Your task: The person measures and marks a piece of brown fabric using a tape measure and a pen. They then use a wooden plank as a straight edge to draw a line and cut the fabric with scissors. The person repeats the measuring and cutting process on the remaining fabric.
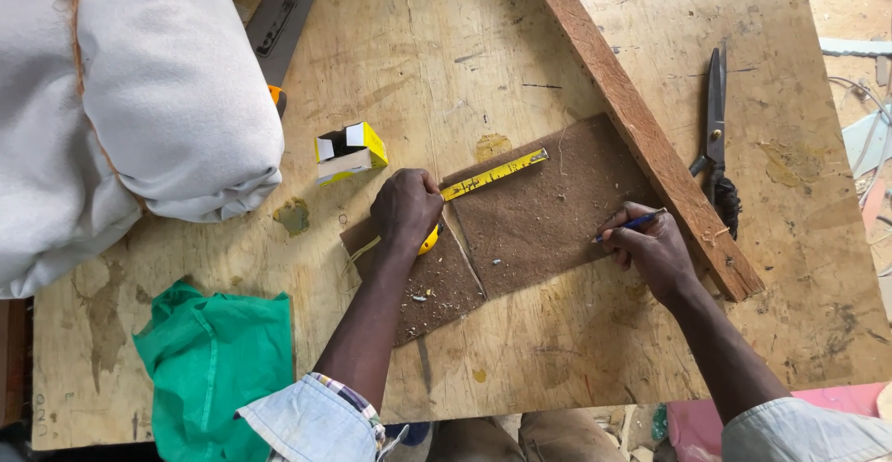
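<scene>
Nearest the person, a crumpled green cloth (216, 369) lies at the near left of the brown fibrous sheet (539, 211), on the plywood bench (576, 350); the sheet itself sits mid-bench, in two pieces that meet along a slanting cut. The left hand (405, 211) is clenched over a yellow tape measure (428, 240) on the sheet's left part, pressing it down; the yellow blade (493, 174) runs from that hand up and to the right along the sheet's far edge. The right hand (650, 248) rests on the sheet's right edge, fingers closed around a blue pen (632, 225) whose tip touches the sheet. A long wooden batten (641, 127) lies slantwise just beyond the sheet's right side, touching it; black scissors (715, 137) lie right of the batten. A small yellow and white box (349, 152) stands open, left of and beyond the sheet; farther left sits a large grey fabric bundle (130, 109).
</scene>
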